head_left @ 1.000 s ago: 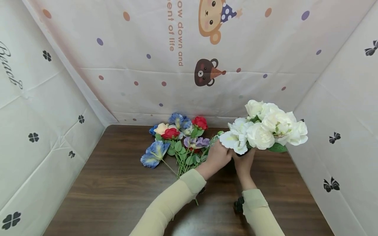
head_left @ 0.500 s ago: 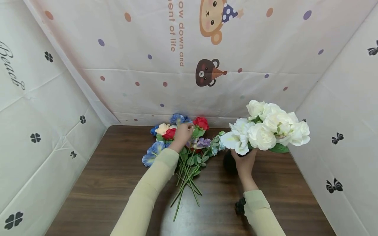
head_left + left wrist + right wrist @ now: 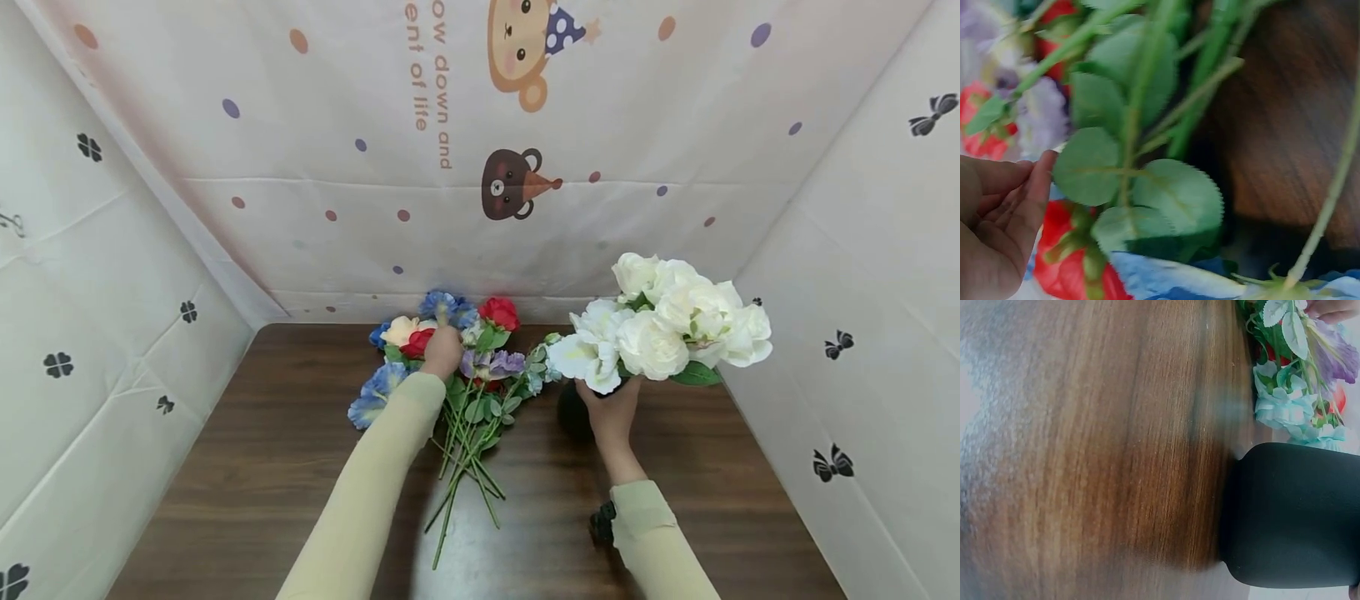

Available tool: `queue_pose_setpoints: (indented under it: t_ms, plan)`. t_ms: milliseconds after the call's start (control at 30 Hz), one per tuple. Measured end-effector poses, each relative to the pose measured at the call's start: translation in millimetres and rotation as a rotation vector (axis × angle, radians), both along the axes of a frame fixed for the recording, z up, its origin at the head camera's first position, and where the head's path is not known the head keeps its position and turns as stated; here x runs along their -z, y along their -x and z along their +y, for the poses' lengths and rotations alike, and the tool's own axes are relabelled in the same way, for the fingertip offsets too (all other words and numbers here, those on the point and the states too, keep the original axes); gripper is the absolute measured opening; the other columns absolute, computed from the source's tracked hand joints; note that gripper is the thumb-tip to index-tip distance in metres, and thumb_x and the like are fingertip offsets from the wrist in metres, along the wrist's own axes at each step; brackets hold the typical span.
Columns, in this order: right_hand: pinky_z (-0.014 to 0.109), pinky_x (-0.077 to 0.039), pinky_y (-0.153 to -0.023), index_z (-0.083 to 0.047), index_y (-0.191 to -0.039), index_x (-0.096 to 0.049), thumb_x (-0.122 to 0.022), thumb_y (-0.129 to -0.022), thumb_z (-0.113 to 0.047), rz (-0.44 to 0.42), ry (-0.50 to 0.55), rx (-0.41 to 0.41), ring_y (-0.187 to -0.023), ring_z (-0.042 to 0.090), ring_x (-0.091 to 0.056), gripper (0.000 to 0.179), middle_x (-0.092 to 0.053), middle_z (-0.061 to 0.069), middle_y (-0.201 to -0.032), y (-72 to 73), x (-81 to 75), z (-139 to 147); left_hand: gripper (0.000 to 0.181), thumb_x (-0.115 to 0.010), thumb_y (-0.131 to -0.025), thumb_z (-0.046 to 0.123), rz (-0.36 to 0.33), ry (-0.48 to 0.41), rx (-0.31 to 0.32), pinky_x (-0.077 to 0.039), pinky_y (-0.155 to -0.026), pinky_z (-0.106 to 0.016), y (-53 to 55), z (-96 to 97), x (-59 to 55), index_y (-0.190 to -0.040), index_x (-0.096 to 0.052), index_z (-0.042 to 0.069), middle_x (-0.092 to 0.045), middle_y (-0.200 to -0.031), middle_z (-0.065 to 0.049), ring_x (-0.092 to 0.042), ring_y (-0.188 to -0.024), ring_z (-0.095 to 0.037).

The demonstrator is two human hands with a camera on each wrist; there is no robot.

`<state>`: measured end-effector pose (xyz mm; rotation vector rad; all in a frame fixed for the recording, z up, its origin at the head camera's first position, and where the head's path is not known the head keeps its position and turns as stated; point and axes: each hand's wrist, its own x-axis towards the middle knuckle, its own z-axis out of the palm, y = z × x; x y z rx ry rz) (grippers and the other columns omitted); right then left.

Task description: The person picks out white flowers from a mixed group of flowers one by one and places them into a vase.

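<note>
My right hand (image 3: 611,412) grips the black vase (image 3: 576,412) near its top; white flowers (image 3: 678,317) stand in it. The right wrist view shows the dark side of this vase (image 3: 1297,515) standing on the table. My left hand (image 3: 442,352) reaches into a pile of artificial flowers, beside a red rose (image 3: 417,343) and below a blue flower (image 3: 447,308). In the left wrist view the left hand (image 3: 1000,219) has fairly straight fingers, thumb and fingertips close together beside a green leaf (image 3: 1088,165). No stem is visibly held.
Loose stems (image 3: 465,467) cross on the brown table (image 3: 262,467), pointing toward the front. A purple flower (image 3: 491,364), another red rose (image 3: 500,313) and a large blue flower (image 3: 377,394) lie in the pile. Printed cloth walls (image 3: 337,150) enclose the back and sides.
My left hand has left the white flowers by the vase and moved left to the flower pile, then slightly farther left. My right hand keeps holding the vase.
</note>
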<state>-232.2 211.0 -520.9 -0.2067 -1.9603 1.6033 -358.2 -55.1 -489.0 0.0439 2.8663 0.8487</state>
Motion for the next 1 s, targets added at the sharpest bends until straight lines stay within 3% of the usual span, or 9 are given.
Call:
queue_pose_setpoints:
  t_ms: [33,100,167,267,433,633,767,867,1000]
  plan:
    - [0.052,-0.021,-0.128,-0.014,-0.163,-0.016,-0.081,-0.084,-0.001,-0.001,-0.002,0.001,-0.156,0.030,-0.026,0.103,-0.028,0.013,-0.166,0.4,0.2,0,0.046,-0.048,-0.098,-0.008,-0.002,0.013,0.003,-0.024,-0.057,-0.032,1.2,1.1,3.5,-0.062,-0.030,0.015,-0.024,-0.060,0.000,-0.023,-0.059,-0.015]
    - [0.053,-0.022,-0.128,-0.013,-0.163,-0.017,-0.081,-0.084,-0.001,0.001,-0.003,0.001,-0.156,0.031,-0.027,0.102,-0.029,0.014,-0.165,1.1,0.4,0,0.045,-0.050,-0.101,-0.003,0.002,0.047,-0.004,-0.031,-0.056,-0.031,1.8,2.5,10.2,-0.060,-0.041,0.014,-0.042,-0.058,-0.003,-0.037,-0.056,-0.015]
    - [0.053,-0.022,-0.128,-0.013,-0.163,-0.016,-0.081,-0.084,0.000,-0.006,-0.005,0.003,-0.156,0.032,-0.027,0.103,-0.029,0.015,-0.165,1.3,0.6,0,0.037,-0.054,-0.101,0.001,0.004,0.077,-0.027,-0.040,-0.057,-0.032,1.0,3.9,15.6,-0.066,-0.055,0.010,-0.062,-0.068,-0.009,-0.055,-0.062,-0.019]
    - [0.053,-0.022,-0.128,-0.012,-0.163,-0.015,-0.080,-0.084,0.003,-0.011,-0.003,0.009,-0.155,0.033,-0.027,0.104,-0.029,0.016,-0.165,0.8,0.6,0,0.023,-0.059,-0.100,0.004,0.004,0.095,-0.058,-0.052,-0.064,-0.037,-0.9,6.2,22.0,-0.079,-0.070,0.004,-0.075,-0.087,-0.016,-0.071,-0.078,-0.028]
    - [0.054,-0.023,-0.127,-0.007,-0.161,-0.019,-0.080,-0.081,0.007,-0.002,0.006,0.009,-0.153,0.035,-0.031,0.102,-0.032,0.018,-0.162,2.3,2.7,2,0.016,-0.059,-0.101,0.007,-0.008,0.126,-0.062,-0.061,-0.080,-0.044,-3.7,10.6,31.2,-0.100,-0.074,0.000,-0.077,-0.099,-0.019,-0.075,-0.093,-0.033]
    - [0.055,-0.025,-0.126,-0.007,-0.159,-0.021,-0.080,-0.082,0.007,0.001,0.001,-0.005,-0.151,0.035,-0.032,0.098,-0.034,0.019,-0.160,2.0,2.7,1,0.022,-0.053,-0.103,0.006,-0.052,0.135,-0.084,-0.063,-0.081,-0.047,-5.7,11.4,38.6,-0.106,-0.074,-0.002,-0.076,-0.106,-0.021,-0.075,-0.096,-0.034]
    - [0.054,-0.026,-0.125,-0.009,-0.159,-0.022,-0.080,-0.083,0.004,-0.004,0.001,-0.002,-0.151,0.033,-0.033,0.096,-0.034,0.017,-0.159,1.3,2.3,1,0.020,-0.055,-0.101,0.004,-0.057,0.067,-0.118,-0.062,-0.077,-0.045,-4.5,11.6,38.6,-0.100,-0.074,-0.002,-0.076,-0.105,-0.022,-0.075,-0.094,-0.034]
    - [0.054,-0.026,-0.126,-0.009,-0.159,-0.022,-0.080,-0.083,0.003,0.001,-0.005,-0.001,-0.151,0.034,-0.033,0.097,-0.034,0.018,-0.160,1.9,2.9,3,0.021,-0.058,-0.098,0.004,-0.035,-0.006,-0.151,-0.054,-0.065,-0.039,-2.9,10.6,35.5,-0.080,-0.069,0.002,-0.072,-0.085,-0.018,-0.071,-0.076,-0.029]
    - [0.055,-0.025,-0.126,-0.010,-0.160,-0.021,-0.080,-0.083,0.003,-0.009,-0.010,-0.001,-0.152,0.035,-0.032,0.098,-0.033,0.018,-0.160,2.5,4.1,3,0.043,-0.057,-0.097,0.003,-0.013,-0.093,-0.165,-0.034,-0.052,-0.032,-1.9,5.4,28.3,-0.056,-0.044,0.013,-0.042,-0.053,-0.004,-0.041,-0.050,-0.018]
